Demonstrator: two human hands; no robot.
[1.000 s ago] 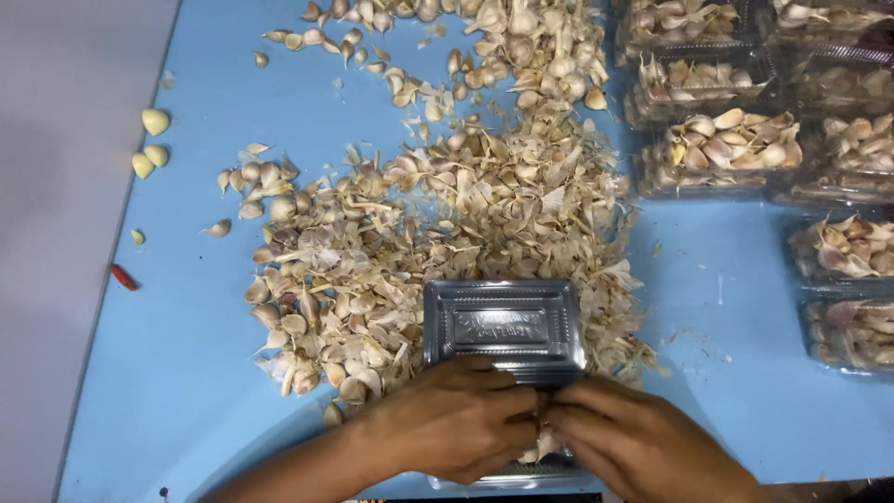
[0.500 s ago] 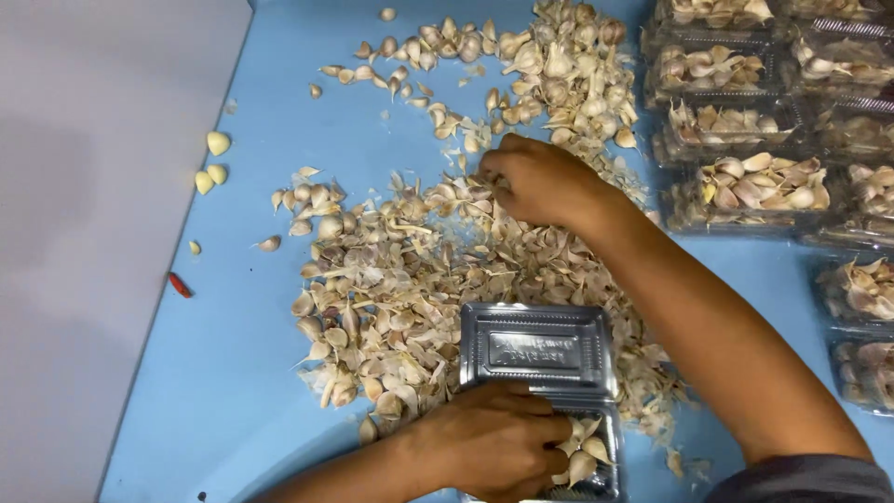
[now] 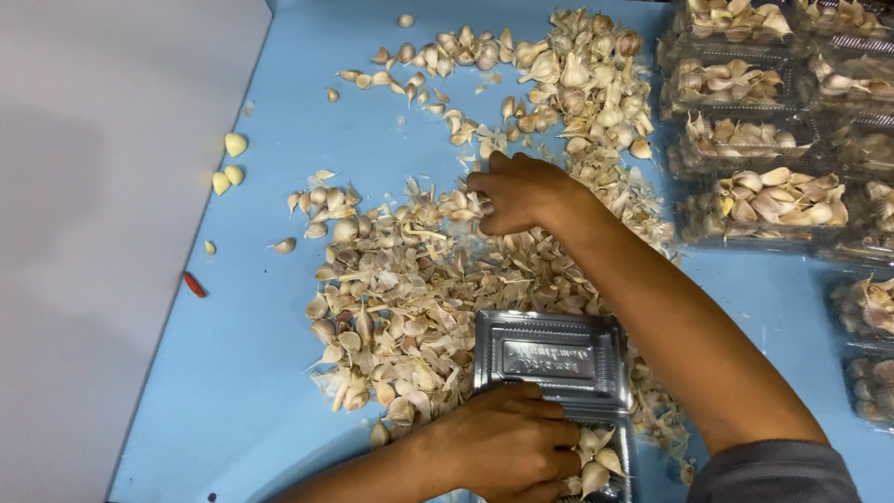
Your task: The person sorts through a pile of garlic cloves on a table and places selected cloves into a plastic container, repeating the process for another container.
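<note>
A big heap of unpeeled garlic cloves [image 3: 438,279] lies spread over the blue table top [image 3: 279,121]. My right hand [image 3: 518,194] reaches out over the middle of the heap, fingers curled down onto the cloves. My left hand [image 3: 507,445] rests at the near edge and holds a clear plastic clamshell box [image 3: 551,359], whose lid stands open. Some garlic cloves lie inside the box's bottom half [image 3: 596,461], partly hidden under my left hand.
Several filled clear boxes of garlic [image 3: 764,200] are stacked along the right side. A few peeled cloves [image 3: 228,163] and a small red bit [image 3: 194,285] lie near the table's left edge, beside a grey surface [image 3: 93,233].
My right hand left the box, reached far into the heap, and has now drawn slightly nearer and left onto the cloves. My left hand stays on the box.
</note>
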